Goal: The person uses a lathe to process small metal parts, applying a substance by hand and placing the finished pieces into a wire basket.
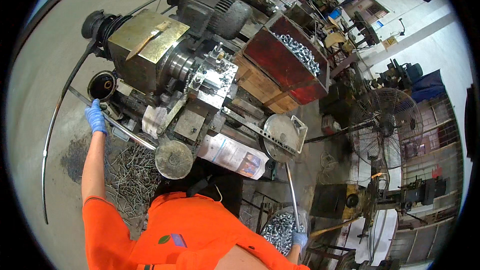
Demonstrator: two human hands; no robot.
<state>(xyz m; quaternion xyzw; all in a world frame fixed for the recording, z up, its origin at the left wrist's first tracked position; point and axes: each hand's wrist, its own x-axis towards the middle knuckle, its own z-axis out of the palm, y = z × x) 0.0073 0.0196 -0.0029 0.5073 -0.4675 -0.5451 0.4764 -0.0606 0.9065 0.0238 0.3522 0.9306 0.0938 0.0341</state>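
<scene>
My left hand [95, 118], in a blue glove, grips a long metal lever [129, 136] that runs to a round metal disc [173, 159] at the front of a lathe-like machine [150, 52]. My right hand [300, 240], also gloved, is closed at the lower end of a second metal lever [292, 190]. This one slopes down from a round plate [280, 135] on the machine's right. Beside my right hand stands a tub of small metal parts [279, 234]. The bright metal chuck [181, 66] and tool slide [214, 82] sit between the levers.
A red bin [277, 60] of metal pieces rests on a wooden block [262, 87] behind. Metal shavings [131, 182] pile on the floor at left. A brush [147, 40] lies on the machine's top. A large fan [386, 125] and other machines stand to the right.
</scene>
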